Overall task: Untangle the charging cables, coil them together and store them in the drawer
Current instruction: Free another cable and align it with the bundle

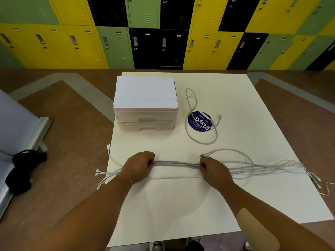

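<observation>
A bundle of several white charging cables [176, 164] lies stretched left to right across the near part of the white table [235, 98]. My left hand [139, 164] grips the bundle left of centre. My right hand [213, 169] grips it right of centre, about a hand's width of cable taut between them. Plug ends hang over the table's left edge [101, 173], and more plugs trail off at the right [311, 176]. One separate grey cable [192, 113] lies loosely looped behind, across a round blue sticker [198, 122]. The two-drawer pale plastic unit [146, 122] stands at the back left, both drawers closed.
Coloured lockers [163, 33] line the wall behind the table. A grey panel [20, 124] and a black bag [23, 169] sit on the brown floor at the left. Shoes [157, 246] show below the table's near edge.
</observation>
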`<action>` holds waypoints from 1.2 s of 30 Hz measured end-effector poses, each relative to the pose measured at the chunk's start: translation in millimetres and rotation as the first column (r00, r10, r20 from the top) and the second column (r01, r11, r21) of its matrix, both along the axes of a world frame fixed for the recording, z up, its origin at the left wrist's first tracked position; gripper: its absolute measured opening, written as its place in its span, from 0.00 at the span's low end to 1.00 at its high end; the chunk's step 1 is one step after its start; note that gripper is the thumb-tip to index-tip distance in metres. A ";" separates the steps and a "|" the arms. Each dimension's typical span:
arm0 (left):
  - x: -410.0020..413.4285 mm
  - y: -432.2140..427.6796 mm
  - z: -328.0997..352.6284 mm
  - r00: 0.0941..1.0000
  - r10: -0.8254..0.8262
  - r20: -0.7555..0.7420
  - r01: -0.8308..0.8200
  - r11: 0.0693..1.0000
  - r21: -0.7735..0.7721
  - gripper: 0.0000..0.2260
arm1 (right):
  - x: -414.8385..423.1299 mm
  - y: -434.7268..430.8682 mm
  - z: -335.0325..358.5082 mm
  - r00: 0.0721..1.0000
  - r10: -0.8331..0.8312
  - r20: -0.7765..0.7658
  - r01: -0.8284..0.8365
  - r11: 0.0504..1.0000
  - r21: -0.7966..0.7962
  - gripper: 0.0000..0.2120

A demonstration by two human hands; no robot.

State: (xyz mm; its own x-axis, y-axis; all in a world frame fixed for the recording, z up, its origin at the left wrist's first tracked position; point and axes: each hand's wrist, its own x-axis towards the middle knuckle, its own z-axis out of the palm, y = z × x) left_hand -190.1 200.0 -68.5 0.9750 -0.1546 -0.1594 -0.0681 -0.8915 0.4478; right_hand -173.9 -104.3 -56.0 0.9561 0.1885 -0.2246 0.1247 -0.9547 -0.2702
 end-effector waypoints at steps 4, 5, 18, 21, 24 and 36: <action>11.3 -10.0 13.3 0.991 -0.066 -0.116 0.084 0.984 0.159 0.04 | 1.0 -3.8 -2.1 1.000 -0.005 -0.020 0.007 0.996 0.086 0.04; 14.9 -15.6 20.1 0.984 -0.091 -0.152 0.125 0.964 0.235 0.05 | 2.0 -3.4 -2.1 1.000 -0.004 -0.025 0.006 0.996 0.086 0.04; 21.8 -144.3 -1.6 0.947 -0.321 0.027 0.322 0.946 -0.026 0.21 | 13.0 -14.2 -7.1 0.996 0.073 -0.058 -0.060 0.976 0.208 0.05; 21.6 -152.6 -9.4 0.967 -0.242 0.086 0.249 0.964 -0.091 0.10 | 13.9 -18.9 -8.4 0.995 0.080 -0.063 -0.062 0.968 0.243 0.05; 24.7 -155.5 -9.9 0.979 -0.182 0.091 0.195 0.968 -0.157 0.04 | 15.0 -22.2 -8.3 0.992 0.099 -0.072 -0.076 0.961 0.267 0.04; 36.5 -162.2 0.0 0.993 -0.074 -0.095 0.048 0.967 -0.251 0.06 | 17.1 -32.6 -5.7 0.989 0.109 -0.097 -0.084 0.970 0.229 0.07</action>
State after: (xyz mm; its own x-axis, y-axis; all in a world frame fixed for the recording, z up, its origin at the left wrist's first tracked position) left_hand -153.6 37.8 -68.5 0.9429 -0.2608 -0.2073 -0.0614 -0.7476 0.6613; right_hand -156.8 -136.9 -61.7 0.9034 0.3358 -0.2667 0.1717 -0.8531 -0.4927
